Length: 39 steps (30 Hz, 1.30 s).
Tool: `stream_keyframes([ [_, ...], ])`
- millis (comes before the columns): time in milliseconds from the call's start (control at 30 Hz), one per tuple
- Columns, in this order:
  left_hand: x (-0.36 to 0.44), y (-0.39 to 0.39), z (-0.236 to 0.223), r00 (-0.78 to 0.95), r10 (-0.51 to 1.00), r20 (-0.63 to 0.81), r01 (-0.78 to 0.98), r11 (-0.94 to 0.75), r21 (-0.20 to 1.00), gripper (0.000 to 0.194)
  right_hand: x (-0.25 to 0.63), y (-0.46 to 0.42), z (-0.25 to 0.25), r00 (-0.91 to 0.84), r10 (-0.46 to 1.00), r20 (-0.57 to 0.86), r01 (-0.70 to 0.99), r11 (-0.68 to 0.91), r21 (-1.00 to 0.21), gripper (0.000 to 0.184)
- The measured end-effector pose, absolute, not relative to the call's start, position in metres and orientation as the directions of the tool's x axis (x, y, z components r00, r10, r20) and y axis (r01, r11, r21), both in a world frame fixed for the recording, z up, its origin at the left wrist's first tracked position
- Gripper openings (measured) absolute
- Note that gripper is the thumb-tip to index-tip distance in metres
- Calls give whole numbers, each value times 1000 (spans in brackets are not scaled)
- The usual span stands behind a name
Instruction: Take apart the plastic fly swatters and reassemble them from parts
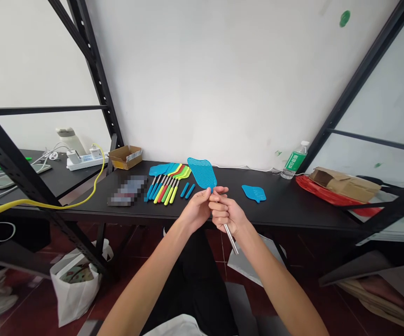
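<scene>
My left hand pinches the neck of a blue perforated fly swatter head, which points up and away from me. Wrapped round a silver metal rod is my right hand; the rod's lower end sticks out below the fist. The two hands touch, and the spot where rod and head meet is hidden by the fingers. Just left of them lie two loose blue handles. Several fly swatters with blue, red, green and yellow parts lie in a row. A second blue swatter head lies to the right.
On the black table stand an open cardboard box and a water bottle. A torn carton rests on red plastic at the right. A yellow cable crosses the left side. Black metal posts frame the table.
</scene>
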State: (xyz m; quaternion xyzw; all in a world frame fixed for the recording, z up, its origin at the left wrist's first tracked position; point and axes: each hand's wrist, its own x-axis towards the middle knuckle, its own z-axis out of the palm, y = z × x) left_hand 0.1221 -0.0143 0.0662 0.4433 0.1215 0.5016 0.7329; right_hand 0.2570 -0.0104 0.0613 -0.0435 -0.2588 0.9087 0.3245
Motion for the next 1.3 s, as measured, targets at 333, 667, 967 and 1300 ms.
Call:
stream_keyframes([
  [333, 124, -26, 50, 356, 923, 143, -836, 247, 491, 18, 242, -15, 54, -788, 605, 114, -555, -619, -556, 28],
  [667, 134, -20, 60, 20, 999, 29, -790, -2, 613, 19, 229, -29, 64, -528, 849, 9, -452, -272, -849, 37],
  [967, 81, -4, 68, -239, 968, 75, -679, -222, 700, 29, 259, 15, 62, -152, 987, 46, -332, -7, -943, 28],
  [1300, 83, -16, 43, -232, 973, -5, -642, -149, 752, 31, 280, 91, 45, 157, 988, 10, 7, 9, -1000, 23],
])
